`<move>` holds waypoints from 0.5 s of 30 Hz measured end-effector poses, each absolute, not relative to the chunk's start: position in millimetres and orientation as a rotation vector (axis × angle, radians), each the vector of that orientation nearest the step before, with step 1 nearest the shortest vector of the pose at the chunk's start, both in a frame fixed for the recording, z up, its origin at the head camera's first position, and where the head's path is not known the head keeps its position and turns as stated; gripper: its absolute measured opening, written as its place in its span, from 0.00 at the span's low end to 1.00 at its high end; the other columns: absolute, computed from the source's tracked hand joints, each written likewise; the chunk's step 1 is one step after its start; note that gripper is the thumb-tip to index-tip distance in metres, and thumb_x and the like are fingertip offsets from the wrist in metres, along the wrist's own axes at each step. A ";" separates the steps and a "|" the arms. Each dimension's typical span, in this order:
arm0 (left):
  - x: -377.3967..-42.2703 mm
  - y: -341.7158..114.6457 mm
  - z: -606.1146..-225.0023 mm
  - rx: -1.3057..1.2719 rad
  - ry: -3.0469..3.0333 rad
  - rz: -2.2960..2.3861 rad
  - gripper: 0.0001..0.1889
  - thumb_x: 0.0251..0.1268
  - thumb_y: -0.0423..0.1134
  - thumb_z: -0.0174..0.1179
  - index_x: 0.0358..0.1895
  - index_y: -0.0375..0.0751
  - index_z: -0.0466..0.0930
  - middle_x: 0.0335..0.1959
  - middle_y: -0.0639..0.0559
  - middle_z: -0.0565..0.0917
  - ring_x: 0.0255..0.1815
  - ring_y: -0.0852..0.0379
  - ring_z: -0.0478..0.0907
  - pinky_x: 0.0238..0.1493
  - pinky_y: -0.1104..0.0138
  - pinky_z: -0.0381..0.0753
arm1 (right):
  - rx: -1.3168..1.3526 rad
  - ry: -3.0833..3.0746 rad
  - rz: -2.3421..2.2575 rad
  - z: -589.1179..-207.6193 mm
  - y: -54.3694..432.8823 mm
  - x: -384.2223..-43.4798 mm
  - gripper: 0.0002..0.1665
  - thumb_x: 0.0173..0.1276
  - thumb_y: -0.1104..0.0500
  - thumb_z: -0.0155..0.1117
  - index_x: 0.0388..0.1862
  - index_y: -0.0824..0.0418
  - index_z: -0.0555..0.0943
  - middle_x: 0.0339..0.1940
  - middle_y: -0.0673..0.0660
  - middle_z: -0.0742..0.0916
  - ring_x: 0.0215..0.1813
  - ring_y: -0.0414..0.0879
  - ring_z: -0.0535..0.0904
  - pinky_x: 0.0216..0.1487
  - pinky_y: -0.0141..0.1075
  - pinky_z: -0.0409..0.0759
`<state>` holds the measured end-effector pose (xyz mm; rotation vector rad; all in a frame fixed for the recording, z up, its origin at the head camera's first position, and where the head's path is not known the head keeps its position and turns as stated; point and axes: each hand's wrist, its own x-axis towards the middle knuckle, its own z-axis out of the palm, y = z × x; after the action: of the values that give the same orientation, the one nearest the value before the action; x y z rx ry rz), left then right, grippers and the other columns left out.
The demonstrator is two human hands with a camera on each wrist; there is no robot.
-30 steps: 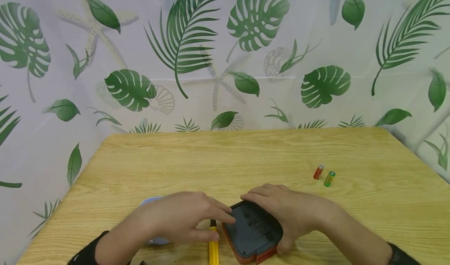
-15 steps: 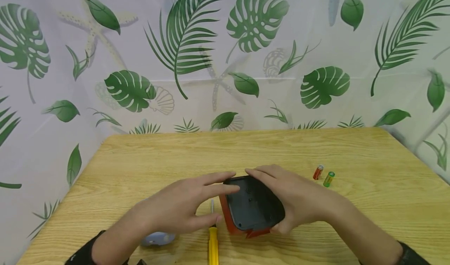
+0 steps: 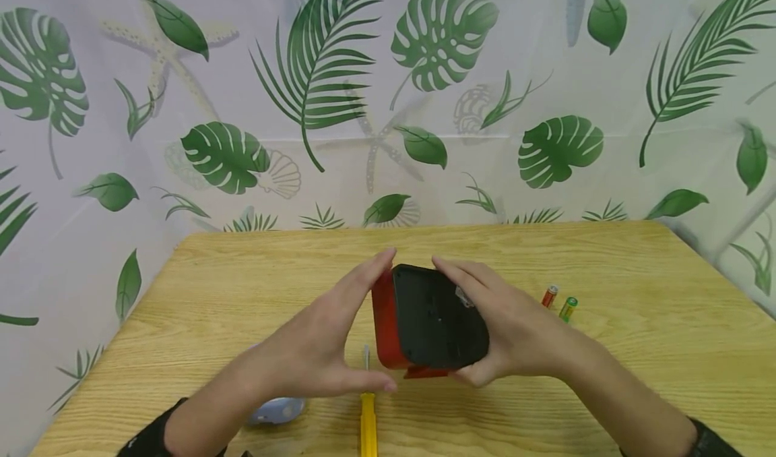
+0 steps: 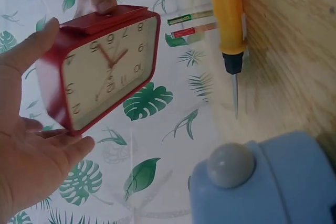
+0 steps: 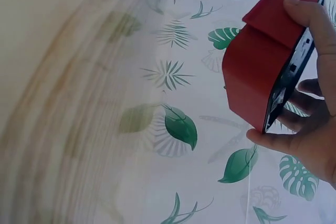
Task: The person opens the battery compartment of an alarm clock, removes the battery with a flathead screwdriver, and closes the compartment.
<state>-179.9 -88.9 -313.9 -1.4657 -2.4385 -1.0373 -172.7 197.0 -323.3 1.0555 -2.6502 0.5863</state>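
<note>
A red alarm clock (image 3: 383,322) with a black back is held up above the table, its back towards the head camera. My right hand (image 3: 518,329) grips its right side, thumb on the lower edge and fingers over the top. At its left side is my left hand (image 3: 315,342), fingers extended by the upper corner and thumb stretched out near the lower corner; whether it touches is hard to tell. The left wrist view shows the white dial (image 4: 110,72) with black hands and numbers. A red flap (image 5: 278,14) juts from the casing in the right wrist view.
A yellow-handled screwdriver (image 3: 368,420) lies on the wooden table (image 3: 291,268) below the clock. Left of it, partly under my left arm, is a light blue object (image 3: 277,411) with a grey knob (image 4: 231,165). A red battery (image 3: 550,296) and a green battery (image 3: 568,309) stand at right.
My right hand has raised the clock off the table and tilted it so its back stands steeper. My left hand has moved up beside it, its fingers and thumb spreading wider.
</note>
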 end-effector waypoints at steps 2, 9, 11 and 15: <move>-179.5 -87.1 -315.2 -1.475 -2.397 -1.095 0.72 0.41 0.49 0.83 0.82 0.49 0.32 0.81 0.52 0.51 0.79 0.53 0.57 0.73 0.53 0.65 | 1.063 -2.612 0.651 -323.4 195.8 -173.1 0.75 0.36 0.48 0.86 0.81 0.57 0.53 0.68 0.55 0.74 0.62 0.47 0.73 0.57 0.49 0.81; -175.6 -79.8 -320.9 -1.442 -2.378 -1.331 0.81 0.36 0.44 0.85 0.79 0.53 0.18 0.83 0.54 0.45 0.82 0.54 0.49 0.77 0.53 0.58 | 1.113 -2.414 0.823 -325.0 191.1 -173.0 0.78 0.35 0.51 0.87 0.81 0.59 0.49 0.66 0.57 0.75 0.65 0.50 0.72 0.57 0.54 0.80; -174.7 -77.8 -322.4 -1.421 -2.403 -1.363 0.82 0.36 0.44 0.85 0.78 0.55 0.15 0.81 0.56 0.51 0.81 0.55 0.51 0.77 0.52 0.58 | 1.127 -2.388 0.880 -325.0 189.2 -171.3 0.78 0.36 0.51 0.87 0.81 0.59 0.49 0.67 0.58 0.75 0.66 0.52 0.71 0.56 0.57 0.80; -173.0 -73.6 -323.6 -1.422 -2.404 -1.408 0.75 0.38 0.44 0.84 0.80 0.58 0.28 0.76 0.63 0.60 0.78 0.59 0.57 0.75 0.53 0.61 | 1.194 -2.380 0.988 -324.2 183.7 -167.0 0.77 0.39 0.51 0.87 0.81 0.59 0.47 0.69 0.58 0.73 0.68 0.51 0.69 0.57 0.60 0.79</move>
<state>-173.0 -73.6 -323.6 -1.4223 -2.4039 -1.4082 -167.0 183.7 -324.2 1.1945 -2.3804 0.9882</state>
